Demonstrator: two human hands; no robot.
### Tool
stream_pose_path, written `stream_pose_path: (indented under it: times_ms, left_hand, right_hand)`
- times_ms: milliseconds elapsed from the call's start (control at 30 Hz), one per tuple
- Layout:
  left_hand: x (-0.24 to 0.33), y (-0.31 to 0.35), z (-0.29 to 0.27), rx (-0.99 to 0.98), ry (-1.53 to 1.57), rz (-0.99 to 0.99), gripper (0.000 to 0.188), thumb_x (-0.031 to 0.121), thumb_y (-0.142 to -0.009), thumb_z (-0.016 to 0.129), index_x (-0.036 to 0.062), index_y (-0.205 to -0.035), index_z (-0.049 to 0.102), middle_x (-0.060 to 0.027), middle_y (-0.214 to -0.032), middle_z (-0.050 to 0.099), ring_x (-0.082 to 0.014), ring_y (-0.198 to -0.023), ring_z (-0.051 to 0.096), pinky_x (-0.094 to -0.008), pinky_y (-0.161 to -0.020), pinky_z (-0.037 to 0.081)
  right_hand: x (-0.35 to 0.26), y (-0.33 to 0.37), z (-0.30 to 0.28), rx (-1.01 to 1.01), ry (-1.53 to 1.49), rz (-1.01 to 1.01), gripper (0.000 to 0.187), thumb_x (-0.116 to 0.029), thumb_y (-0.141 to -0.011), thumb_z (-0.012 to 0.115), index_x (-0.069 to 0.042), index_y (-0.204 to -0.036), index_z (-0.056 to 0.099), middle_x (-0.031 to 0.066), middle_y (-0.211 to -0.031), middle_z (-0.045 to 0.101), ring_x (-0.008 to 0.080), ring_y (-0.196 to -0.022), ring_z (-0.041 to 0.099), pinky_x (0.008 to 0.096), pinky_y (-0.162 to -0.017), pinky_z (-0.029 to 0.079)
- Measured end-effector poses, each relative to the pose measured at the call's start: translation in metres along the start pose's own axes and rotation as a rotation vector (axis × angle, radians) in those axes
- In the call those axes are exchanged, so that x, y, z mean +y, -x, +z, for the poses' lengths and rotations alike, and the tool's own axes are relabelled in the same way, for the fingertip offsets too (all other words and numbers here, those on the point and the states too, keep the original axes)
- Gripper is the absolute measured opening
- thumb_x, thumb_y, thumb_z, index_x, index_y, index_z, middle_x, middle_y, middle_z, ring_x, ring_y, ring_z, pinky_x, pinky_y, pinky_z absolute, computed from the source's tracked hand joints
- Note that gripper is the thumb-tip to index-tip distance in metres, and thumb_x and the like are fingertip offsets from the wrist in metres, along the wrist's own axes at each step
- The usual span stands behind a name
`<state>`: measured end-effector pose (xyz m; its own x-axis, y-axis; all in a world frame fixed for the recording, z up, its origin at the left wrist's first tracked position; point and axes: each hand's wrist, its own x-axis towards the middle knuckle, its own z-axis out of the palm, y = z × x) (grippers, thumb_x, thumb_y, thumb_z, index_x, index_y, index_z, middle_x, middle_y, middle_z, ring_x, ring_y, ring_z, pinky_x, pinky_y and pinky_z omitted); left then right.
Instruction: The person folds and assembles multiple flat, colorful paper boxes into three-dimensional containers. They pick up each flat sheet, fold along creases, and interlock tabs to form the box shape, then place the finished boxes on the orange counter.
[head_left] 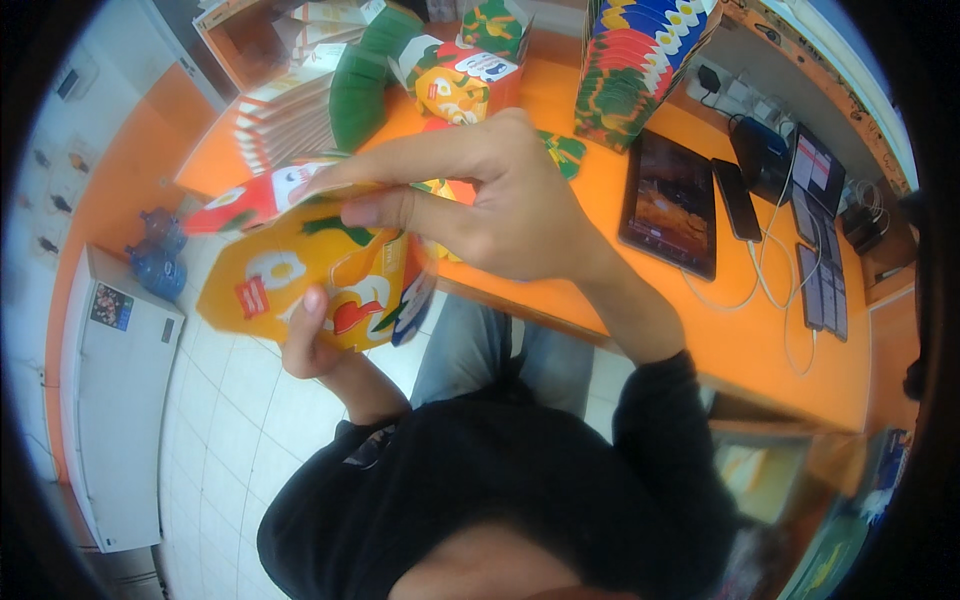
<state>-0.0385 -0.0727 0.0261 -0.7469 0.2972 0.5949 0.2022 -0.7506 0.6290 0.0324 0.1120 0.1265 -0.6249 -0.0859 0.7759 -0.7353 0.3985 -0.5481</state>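
Observation:
I hold a printed cardboard food box (225, 305), yellow with egg and chili pictures and a red flap, in front of me above the floor. My left hand (312, 345) grips its lower side, thumb on the yellow panel and the other fingers hidden behind. From above, my right hand (490, 195) reaches across and pinches the box's upper edge between thumb and fingers. The box is tilted and partly folded. On the desk just beyond my right hand stands an opened box (455, 95) with the same kind of print.
An orange desk (770, 350) curves around me. Stacks of flat green and white cardboard (355, 95) lie at its back left; a tall stack of nested printed boxes (640, 70) stands farther right. A tablet (670, 205), phones (735, 200) and cables lie at right. A white freezer (125, 400) stands left.

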Motion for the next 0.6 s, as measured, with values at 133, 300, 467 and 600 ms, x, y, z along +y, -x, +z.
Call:
stream_pose_path:
  times_ms: [133,300,467,600]
  left_hand:
    - [0.005,-0.009,0.012,-0.017,-0.06,-0.033,0.045,0.021,-0.086,0.055,-0.0047,-0.122,0.046,-0.0162,-0.109,0.063,-0.0227,-0.096,0.066,-0.0316,-0.084,0.053]
    - [0.007,-0.006,0.031,0.109,-0.035,-0.11,0.041,0.023,-0.09,0.052,-0.0025,-0.122,0.046,-0.0138,-0.107,0.064,-0.0211,-0.092,0.067,-0.03,-0.08,0.055]
    - [0.008,-0.005,0.033,0.062,0.043,-0.171,0.045,0.026,-0.087,0.06,0.0005,-0.122,0.049,-0.0121,-0.109,0.065,-0.0231,-0.096,0.067,-0.03,-0.079,0.056]
    - [-0.001,-0.003,0.025,-0.058,0.157,-0.232,0.044,0.025,-0.088,0.06,0.0012,-0.123,0.049,-0.0118,-0.11,0.065,-0.0233,-0.098,0.066,-0.0308,-0.081,0.056]
  right_hand:
    - [0.004,0.003,0.011,0.19,0.104,-0.173,0.025,-0.001,-0.08,0.069,-0.008,-0.104,0.073,0.0089,-0.095,0.072,0.0172,-0.086,0.071,0.0245,-0.072,0.056]
    - [0.018,-0.004,0.016,0.343,0.167,-0.414,0.033,0.001,-0.075,0.068,-0.013,-0.104,0.074,0.008,-0.095,0.072,0.0204,-0.084,0.071,0.0286,-0.073,0.057]
    - [0.021,-0.004,0.009,0.256,0.304,-0.591,0.033,0.006,-0.071,0.067,-0.008,-0.1,0.073,0.0091,-0.097,0.072,0.0244,-0.094,0.069,0.0315,-0.078,0.056]
    - [0.02,-0.002,0.005,0.207,0.299,-0.598,0.025,0.006,-0.071,0.067,-0.004,-0.094,0.073,0.0109,-0.094,0.071,0.0262,-0.093,0.069,0.0323,-0.079,0.056]
